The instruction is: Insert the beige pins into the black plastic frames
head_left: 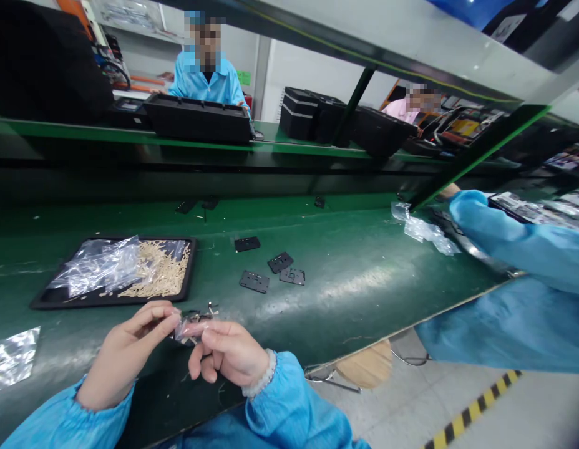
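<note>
Near the front edge of the green surface (345, 305), the left hand (125, 349) pinches clear plastic (180, 332), long axis unclear, the right hand (236, 355) touching its right side, grip uncertain.

Loose, wrinkled blue sleeves (294, 399) show, a whitish band (265, 379) edging the right
</note>
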The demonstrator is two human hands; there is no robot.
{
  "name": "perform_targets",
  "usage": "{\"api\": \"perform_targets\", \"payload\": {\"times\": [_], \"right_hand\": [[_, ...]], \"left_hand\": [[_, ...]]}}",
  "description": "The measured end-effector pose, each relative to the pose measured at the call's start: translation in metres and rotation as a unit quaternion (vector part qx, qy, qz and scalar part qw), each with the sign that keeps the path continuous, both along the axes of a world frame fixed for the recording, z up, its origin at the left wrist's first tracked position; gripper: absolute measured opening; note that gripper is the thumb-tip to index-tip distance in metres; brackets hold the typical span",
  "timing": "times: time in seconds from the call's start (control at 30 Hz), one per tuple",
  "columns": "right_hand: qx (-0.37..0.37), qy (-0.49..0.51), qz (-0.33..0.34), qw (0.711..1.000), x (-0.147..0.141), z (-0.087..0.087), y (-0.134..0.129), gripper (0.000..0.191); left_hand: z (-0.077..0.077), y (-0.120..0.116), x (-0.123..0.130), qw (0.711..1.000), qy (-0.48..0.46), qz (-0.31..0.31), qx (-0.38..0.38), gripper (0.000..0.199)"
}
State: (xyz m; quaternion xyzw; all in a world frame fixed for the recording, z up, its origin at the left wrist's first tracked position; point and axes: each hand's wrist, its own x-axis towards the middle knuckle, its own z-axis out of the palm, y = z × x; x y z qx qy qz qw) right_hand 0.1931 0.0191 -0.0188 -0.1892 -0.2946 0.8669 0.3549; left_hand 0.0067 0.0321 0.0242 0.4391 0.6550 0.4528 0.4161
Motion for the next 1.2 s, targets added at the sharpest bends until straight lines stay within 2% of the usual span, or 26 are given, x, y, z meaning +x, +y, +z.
{"api": "perform_targets", "payload": {"times": [0.1,0.23,0.37,0.53,0.77,0.93,1.07,1.2], "right_hand": [[0.006,-0.022,-0.005,1.000,0.004,0.003,0.001,0.076],[0.000,-0.037,-0.011,0.999,0.010,0.007,0.001,0.079],[-0.006,-0.018,-0.023,1.000,0.009,0.006,0.000,0.070],[0.012,0.019,-0.002,1.000,0.002,0.003,0.000,0.071],[0.007,0.035,-0.028,0.999,0.000,0.005,-0.002,0.073],[0.012,0.061,-0.017,0.998,-0.001,0.004,0.000,0.058],[0.009,0.057,0.014,0.998,-0.002,0.000,0.001,0.064],[0.001,0.023,0.028,0.999,-0.002,-0.004,0.000,0.062]], "left_hand": [[0.000,-0.003,0.000,1.000,-0.004,0.025,0.017,0.035],[0.000,-0.007,0.000,0.999,-0.021,0.022,0.034,0.031],[0.002,-0.007,0.001,0.999,-0.017,0.020,0.020,0.033],[-0.001,-0.007,0.005,1.000,-0.022,0.017,0.014,0.041],[-0.008,-0.014,0.002,0.999,-0.018,0.017,0.041,0.031],[0.002,-0.015,0.002,0.995,0.054,-0.013,0.078,0.028],[0.011,-0.014,0.005,0.986,0.122,-0.044,0.104,0.034],[0.013,-0.014,0.006,0.974,0.172,-0.059,0.135,0.041]]}}
